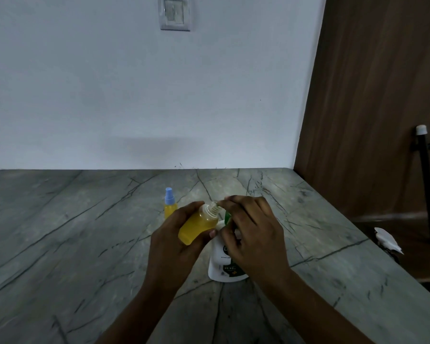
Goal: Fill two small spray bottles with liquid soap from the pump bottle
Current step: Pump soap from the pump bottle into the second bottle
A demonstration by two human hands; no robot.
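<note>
**Desk:** What is the head view giving you?

**Me:** I am watching both hands working over the grey veined counter (85,232), near its middle. The left hand (174,242) is wrapping fingers and thumb round the open spray bottle (197,227). It is holding the bottle off the counter and tilting it so the bare threaded neck is pointing up and to the right. Yellow liquid is filling most of it.

**Desk:** And the right?

**Me:** The right hand (251,229) is hovering over the pump bottle (219,264) with its fingers bent. The fingertips (230,199) are sitting right at the open neck. Something small and pale is showing there, but I cannot tell whether the fingers are pinching it or pressing the pump, or whether that hand has hold of anything.

**Desk:** Where is the pump bottle standing?

**Me:** Upright on the counter, directly beneath the right hand and just beside the left. I am seeing a white body, a green label, and a bit of green poking up between the hands.

**Desk:** The other small one?

**Me:** The capped spray bottle (169,207) is standing upright behind the left hand, apart from both hands. Its blue sprayer is on and there is yellow liquid inside. A switch plate (174,13) is showing high on the white wall, and a brown wooden panel (370,95) is running down the right side.
</note>
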